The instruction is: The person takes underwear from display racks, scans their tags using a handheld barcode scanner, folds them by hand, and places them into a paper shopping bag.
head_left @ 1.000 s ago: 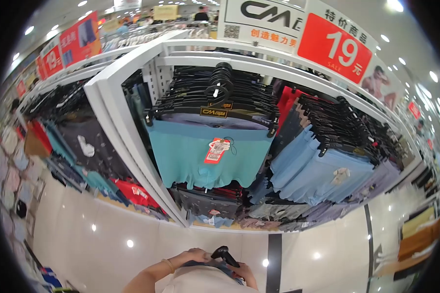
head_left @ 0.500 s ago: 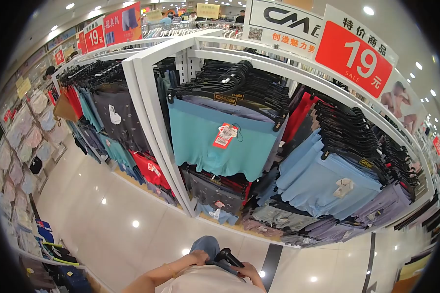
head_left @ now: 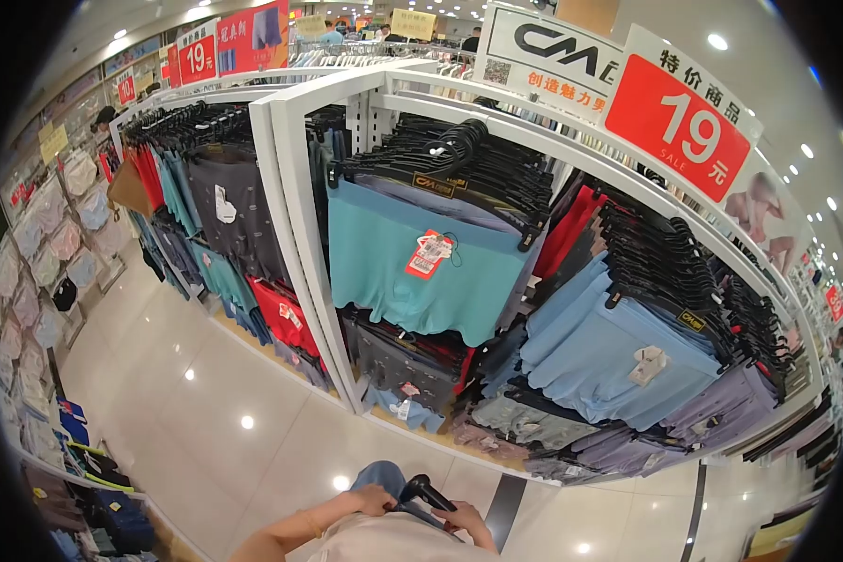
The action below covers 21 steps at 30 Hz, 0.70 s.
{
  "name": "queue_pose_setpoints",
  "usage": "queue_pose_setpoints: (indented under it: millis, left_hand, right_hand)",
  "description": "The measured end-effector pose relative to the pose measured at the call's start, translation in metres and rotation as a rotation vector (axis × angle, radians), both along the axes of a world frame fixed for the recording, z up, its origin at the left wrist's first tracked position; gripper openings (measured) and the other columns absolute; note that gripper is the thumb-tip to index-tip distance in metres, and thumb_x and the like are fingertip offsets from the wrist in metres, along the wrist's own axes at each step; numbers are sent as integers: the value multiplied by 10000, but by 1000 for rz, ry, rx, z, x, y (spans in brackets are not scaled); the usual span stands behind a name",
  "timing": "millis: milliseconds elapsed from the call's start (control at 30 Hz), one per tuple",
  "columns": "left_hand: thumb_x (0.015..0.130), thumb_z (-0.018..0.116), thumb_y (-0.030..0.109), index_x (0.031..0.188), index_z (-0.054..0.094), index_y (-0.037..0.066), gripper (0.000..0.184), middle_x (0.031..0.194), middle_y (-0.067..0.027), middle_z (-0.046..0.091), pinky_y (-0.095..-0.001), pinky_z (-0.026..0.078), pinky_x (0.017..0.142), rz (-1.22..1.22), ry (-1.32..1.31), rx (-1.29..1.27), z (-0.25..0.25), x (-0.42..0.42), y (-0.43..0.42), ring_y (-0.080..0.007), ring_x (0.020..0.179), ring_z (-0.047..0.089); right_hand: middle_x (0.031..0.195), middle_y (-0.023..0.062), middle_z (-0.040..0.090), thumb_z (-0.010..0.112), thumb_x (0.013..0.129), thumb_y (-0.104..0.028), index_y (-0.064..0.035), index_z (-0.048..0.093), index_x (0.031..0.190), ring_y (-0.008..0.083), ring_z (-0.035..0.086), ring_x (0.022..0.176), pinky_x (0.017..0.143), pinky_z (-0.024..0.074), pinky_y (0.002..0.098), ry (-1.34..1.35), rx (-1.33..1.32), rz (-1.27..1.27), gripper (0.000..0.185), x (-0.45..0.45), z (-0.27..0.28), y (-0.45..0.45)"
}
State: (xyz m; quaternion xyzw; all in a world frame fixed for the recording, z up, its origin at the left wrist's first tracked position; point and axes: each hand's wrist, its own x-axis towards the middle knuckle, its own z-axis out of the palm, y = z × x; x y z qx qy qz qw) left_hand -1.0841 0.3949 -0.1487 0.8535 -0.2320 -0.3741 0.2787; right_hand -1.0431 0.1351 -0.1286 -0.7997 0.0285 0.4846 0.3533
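At the bottom centre, my right hand [head_left: 461, 515] is closed round a black handheld device [head_left: 429, 493] with a rounded head. My left hand [head_left: 373, 500] is to its left, at the waist by the light shirt [head_left: 384, 539], fingers curled; whatever it may hold is hidden. Beyond my hands stands a white rack [head_left: 302, 225]. Teal boxer shorts [head_left: 421, 258] with a red tag [head_left: 425, 255] hang there on black hangers, and light blue shorts [head_left: 618, 342] hang to the right. Neither hand touches the rack.
Dark grey shorts [head_left: 223, 201] hang in the left bay, above red ones [head_left: 281, 314]. Signs [head_left: 679, 122] top the rack. Packaged goods [head_left: 66, 239] line the far-left wall, with folded dark clothes [head_left: 122, 520] below. Pale tiled floor [head_left: 206, 403] runs in front.
The view has swung left, so the rack and signs sit farther right and more of the left wall shows. A denim-clad leg has come into sight beside my left hand. The device remains in my right hand.
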Motion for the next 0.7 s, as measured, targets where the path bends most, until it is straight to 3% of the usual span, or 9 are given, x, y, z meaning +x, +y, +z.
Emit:
queue_pose_setpoints:
  millis: [67,300,400,567,700]
  left_hand:
    - [661,522,167,807,575,108,166,784,-120,611,-429,428,691,26,-31,-50,15,-3,-3,-323,813,570]
    - [676,532,173,792,559,96,142,740,-122,599,-421,433,663,94,-51,-63,39,-15,-11,-327,752,575]
    - [683,549,199,798,564,96,156,736,-130,599,-429,436,647,86,-103,-64,42,-12,-12,-332,746,576]
    - [708,533,237,810,568,97,177,734,-136,599,-439,436,652,38,-96,9,51,-6,-12,-336,753,577]
    - [738,513,270,825,569,107,193,756,-148,598,-451,429,669,-53,-58,50,45,2,-10,-347,773,571]
  right_hand:
    - [569,42,602,694,666,-458,-72,629,874,97,585,479,464,452,190,13,-6,-19,444,0,-2,0]
    - [553,34,591,671,672,-491,-87,621,841,104,577,477,452,437,201,-15,-84,157,441,-4,8,-4]
    - [553,1,598,620,670,-534,-134,618,762,105,586,489,519,450,221,28,-8,78,411,-1,12,-8]
    - [564,36,608,645,697,-484,-71,603,808,100,596,488,474,459,204,-5,46,59,430,9,-5,-17]
    - [566,68,602,675,702,-455,-47,570,743,118,606,503,444,454,189,89,192,-206,423,8,3,-23]
